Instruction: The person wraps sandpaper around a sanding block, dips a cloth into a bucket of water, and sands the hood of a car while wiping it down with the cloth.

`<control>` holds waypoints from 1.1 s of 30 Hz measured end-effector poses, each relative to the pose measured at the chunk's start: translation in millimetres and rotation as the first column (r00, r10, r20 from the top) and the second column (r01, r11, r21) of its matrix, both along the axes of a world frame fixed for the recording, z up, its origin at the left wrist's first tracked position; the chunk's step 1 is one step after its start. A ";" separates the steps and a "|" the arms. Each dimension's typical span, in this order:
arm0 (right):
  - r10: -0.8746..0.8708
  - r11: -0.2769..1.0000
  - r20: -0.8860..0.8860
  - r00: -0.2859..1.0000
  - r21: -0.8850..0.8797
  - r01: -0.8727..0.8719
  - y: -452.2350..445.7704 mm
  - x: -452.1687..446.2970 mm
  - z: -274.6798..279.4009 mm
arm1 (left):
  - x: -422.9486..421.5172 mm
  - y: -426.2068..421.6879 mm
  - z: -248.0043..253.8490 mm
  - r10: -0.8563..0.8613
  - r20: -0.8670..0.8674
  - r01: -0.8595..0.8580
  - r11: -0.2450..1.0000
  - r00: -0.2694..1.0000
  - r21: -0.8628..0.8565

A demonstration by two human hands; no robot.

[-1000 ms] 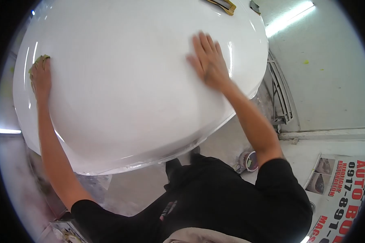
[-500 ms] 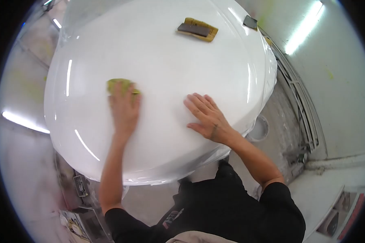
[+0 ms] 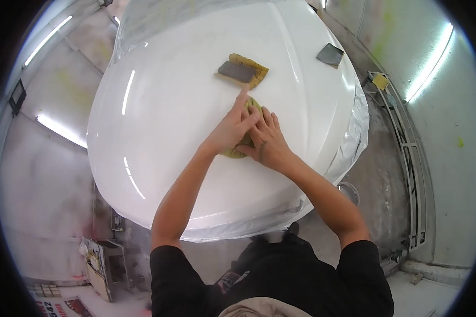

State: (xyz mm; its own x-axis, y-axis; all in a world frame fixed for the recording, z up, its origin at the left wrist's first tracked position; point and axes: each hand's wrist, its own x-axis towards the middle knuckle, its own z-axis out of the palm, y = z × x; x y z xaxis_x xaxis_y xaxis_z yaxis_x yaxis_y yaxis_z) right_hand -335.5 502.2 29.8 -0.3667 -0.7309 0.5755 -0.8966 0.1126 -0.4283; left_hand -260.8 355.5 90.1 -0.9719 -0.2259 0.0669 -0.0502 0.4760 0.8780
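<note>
My left hand and my right hand meet over a crumpled yellow-green cloth on a glossy white car hood. The cloth shows below and between the fingers, and both hands seem to grip it. My left index finger is stretched out, its tip near a sheet of yellow-backed sandpaper. A dark grey block-like pad lies on that sheet. Parts of the fingers overlap and hide one another.
A dark grey square sheet lies on the hood's right side. Plastic film hangs along the edge. A bucket stands on the floor at right, near a metal rack. A cabinet-like stand is at lower left.
My left hand has moved right with the cloth from the hood's left side. My right hand has turned inward and now meets it on the cloth. The view has shifted.
</note>
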 end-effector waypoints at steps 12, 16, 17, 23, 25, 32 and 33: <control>-0.169 0.984 -0.070 0.983 -0.076 0.164 -11.1 -151.8 48.3 | -44.0 -89.0 -3.4 0.342 -0.170 -0.368 0.677 0.924 -0.638; -0.285 0.951 0.125 0.950 0.157 0.265 -85.1 -149.1 65.9 | -64.6 -93.0 -8.7 0.457 -0.203 -0.482 0.653 0.866 -0.584; -0.331 0.927 0.083 0.940 0.215 0.308 -98.4 -150.9 66.0 | -68.8 -95.3 -8.0 0.466 -0.207 -0.493 0.659 0.860 -0.568; -0.412 0.895 0.314 0.855 0.318 0.315 -121.2 -157.4 65.7 | -82.9 -108.1 -7.4 0.510 -0.210 -0.548 0.726 0.834 -0.415; -0.355 0.931 0.307 0.883 0.199 0.305 -121.9 -162.8 58.8 | -87.3 -110.8 -9.9 0.529 -0.249 -0.584 0.717 0.812 -0.382; -0.234 0.970 -0.024 0.972 -0.079 0.231 -127.4 -137.8 24.6 | -105.4 -95.2 17.9 0.606 -0.120 -0.609 0.729 0.787 -0.311; -0.234 0.972 -0.115 0.965 -0.063 0.228 -126.9 -136.4 22.0 | -112.8 -91.7 17.9 0.624 -0.130 -0.627 0.706 0.771 -0.331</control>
State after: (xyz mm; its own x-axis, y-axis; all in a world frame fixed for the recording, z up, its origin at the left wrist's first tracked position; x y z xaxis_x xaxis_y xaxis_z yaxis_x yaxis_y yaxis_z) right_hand -471.9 375.3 51.8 -0.4475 -0.6044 0.6591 -0.8943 0.3042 -0.3282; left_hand -373.5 263.8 108.1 -0.6153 -0.7430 0.2632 -0.4375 0.5997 0.6700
